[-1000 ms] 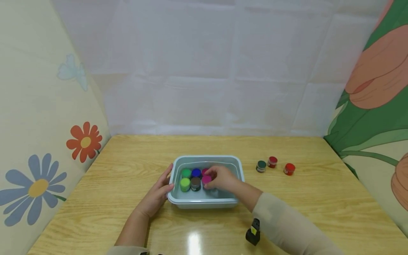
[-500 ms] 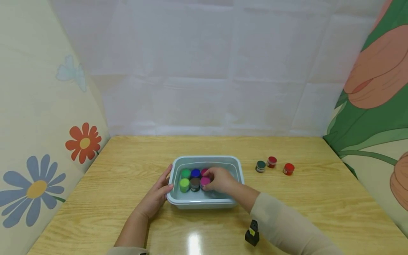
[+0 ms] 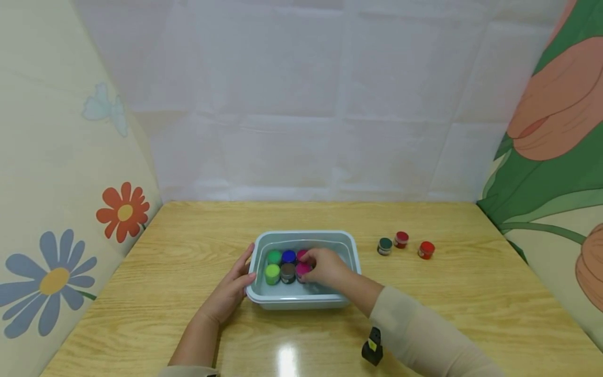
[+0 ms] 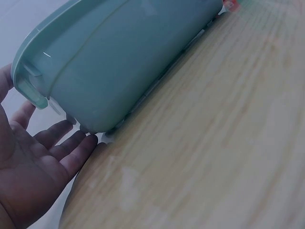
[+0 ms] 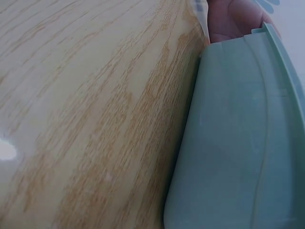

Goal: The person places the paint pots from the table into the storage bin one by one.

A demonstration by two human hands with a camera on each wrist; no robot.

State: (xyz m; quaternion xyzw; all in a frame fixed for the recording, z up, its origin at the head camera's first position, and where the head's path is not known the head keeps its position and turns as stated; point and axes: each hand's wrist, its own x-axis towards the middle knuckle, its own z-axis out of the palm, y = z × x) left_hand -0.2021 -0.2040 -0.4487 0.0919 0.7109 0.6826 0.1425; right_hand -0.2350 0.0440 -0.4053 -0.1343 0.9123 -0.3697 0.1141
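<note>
A pale blue-green plastic bin [image 3: 306, 298] stands on the table, several small paint jars inside it. My left hand [image 3: 229, 291] holds the bin's left end, thumb over the rim and fingers against the outer wall; the left wrist view shows this hand [image 4: 45, 160] from below. Inside the bin, my right hand [image 3: 328, 268] pinches a magenta paint jar [image 3: 302, 269] in the front row. Beside it sit a brown jar [image 3: 288, 273] and a lime green jar [image 3: 272, 274]. Behind are a green jar [image 3: 274, 257], a blue jar [image 3: 289, 256] and a partly hidden dark pink jar [image 3: 300, 254].
Right of the bin stand a dark green jar [image 3: 384, 246], a dark red jar [image 3: 401, 240] and a bright red jar [image 3: 426, 250]. A small black object [image 3: 372, 348] shows by the right sleeve. White sheeting [image 3: 264, 146] hangs behind the wooden table [image 3: 202, 225].
My right hand has shifted slightly left with the magenta jar, which now sits close beside the brown one. The left hand stays on the bin.
</note>
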